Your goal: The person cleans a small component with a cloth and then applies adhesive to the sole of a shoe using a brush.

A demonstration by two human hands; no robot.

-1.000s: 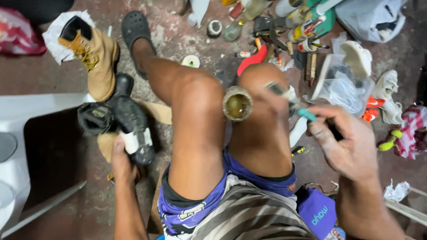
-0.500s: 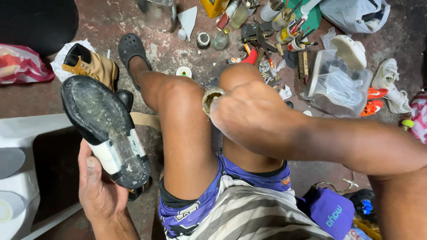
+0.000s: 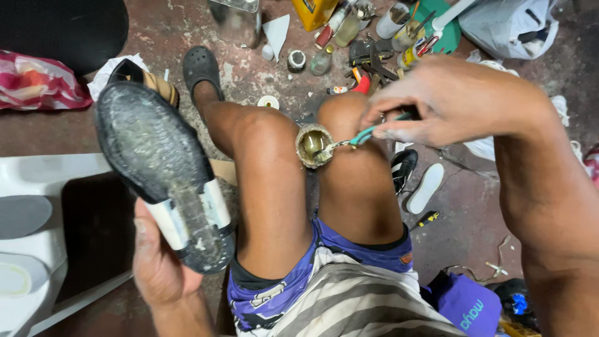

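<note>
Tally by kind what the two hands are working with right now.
black shoe, sole up, in left hand: 1
small open can, between the knees: 1
teal-handled tool, in right hand: 1
Total: 3

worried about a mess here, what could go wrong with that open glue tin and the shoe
The open glue tin sits wedged between bare knees, so a leg shift could tip it. The right hand dips a green-handled tool in; drips may land on skin. The left hand holds the shoe by one end only.
</note>
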